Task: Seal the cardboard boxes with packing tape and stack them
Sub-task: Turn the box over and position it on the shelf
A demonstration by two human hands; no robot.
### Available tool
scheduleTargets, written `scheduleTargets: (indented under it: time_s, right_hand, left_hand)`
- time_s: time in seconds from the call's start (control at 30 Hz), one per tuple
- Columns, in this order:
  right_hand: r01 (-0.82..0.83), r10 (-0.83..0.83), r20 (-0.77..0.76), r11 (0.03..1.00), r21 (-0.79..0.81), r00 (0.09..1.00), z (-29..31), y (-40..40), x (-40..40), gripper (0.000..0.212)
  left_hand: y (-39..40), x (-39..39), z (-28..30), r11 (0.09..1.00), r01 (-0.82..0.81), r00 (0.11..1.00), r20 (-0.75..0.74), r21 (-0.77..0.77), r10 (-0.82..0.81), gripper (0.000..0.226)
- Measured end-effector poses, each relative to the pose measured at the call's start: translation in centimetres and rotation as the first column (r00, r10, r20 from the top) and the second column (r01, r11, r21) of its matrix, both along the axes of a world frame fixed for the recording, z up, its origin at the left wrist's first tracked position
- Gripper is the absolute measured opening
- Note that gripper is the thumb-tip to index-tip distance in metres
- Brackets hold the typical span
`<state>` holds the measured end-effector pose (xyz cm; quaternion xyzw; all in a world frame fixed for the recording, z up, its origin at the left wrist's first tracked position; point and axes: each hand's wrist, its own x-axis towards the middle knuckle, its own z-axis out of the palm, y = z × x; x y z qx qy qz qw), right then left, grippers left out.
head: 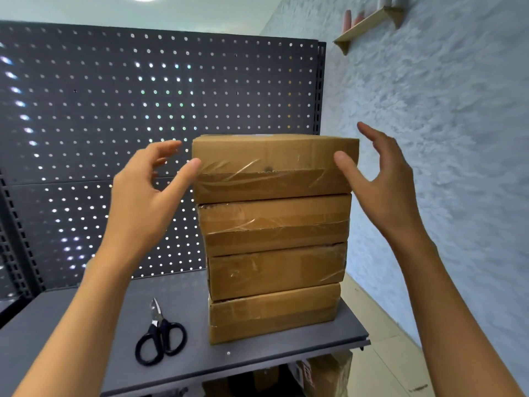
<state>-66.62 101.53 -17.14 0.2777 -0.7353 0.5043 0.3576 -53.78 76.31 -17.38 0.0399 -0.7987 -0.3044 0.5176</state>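
your left hand (143,193) is open, thumb touching the top box (274,164) to steady it on the four-box stack (274,239) at the worktop's (71,325) right end; your right hand (380,181) flanks it, also open.

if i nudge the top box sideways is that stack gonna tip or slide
The top box likely slides: its front shows glossy tape. The four-box stack is tall, narrow and slightly uneven, so it may tip. Open left hand and right hand flank it.

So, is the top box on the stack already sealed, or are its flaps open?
Sealed. The top box shows its flaps shut, with clear packing tape wrinkled across the front seam. Its upper face is hardly visible.
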Motion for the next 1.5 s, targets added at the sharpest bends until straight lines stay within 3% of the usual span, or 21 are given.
scheduleTargets:
  time_s: [0.07,0.17,0.33,0.63,1.0,1.33,1.5]
  right_hand:
    - [0.157,-0.136,-0.187,0.982,0.106,0.973,-1.3,-0.4,1.5,0.049]
    - [0.313,-0.226,-0.366,0.929,0.199,0.903,-4.1,-1.8,3.4,0.042]
    - [0.321,-0.177,-0.425,0.901,0.293,0.888,-8.0,-3.9,5.9,0.032]
    - [0.029,0.101,-0.326,0.927,0.373,0.940,-11.1,-9.6,10.1,0.027]
    - [-0.138,0.288,-0.326,0.900,0.413,0.901,-11.9,-19.8,17.3,0.029]
    - [-0.229,0.382,-0.322,0.877,0.423,0.866,-12.1,-34.7,27.3,0.026]
    - [-0.329,0.475,-0.291,0.841,0.430,0.831,-12.4,-43.7,34.5,0.028]
  left_hand:
    - [0.2,1.1,-1.2,0.963,-0.187,0.982,-0.036,-0.193,0.184,0.046]
    - [0.7,2.6,-3.5,0.834,-0.381,0.923,-0.114,-0.399,0.367,0.044]
    - [-0.4,6.2,-7.5,0.705,-0.463,0.864,-0.096,-0.538,0.494,0.033]
    - [-4.0,14.6,-11.3,0.606,-0.538,0.729,0.036,-0.586,0.683,0.032]
    - [-10.9,24.4,-11.4,0.487,-0.672,0.596,-0.018,-0.558,0.803,0.029]
    - [-23.1,35.9,-11.2,0.452,-0.713,0.524,0.019,-0.536,0.851,0.033]
    - [-29.8,43.1,-11.1,0.389,-0.749,0.445,0.027,-0.536,0.895,0.030]
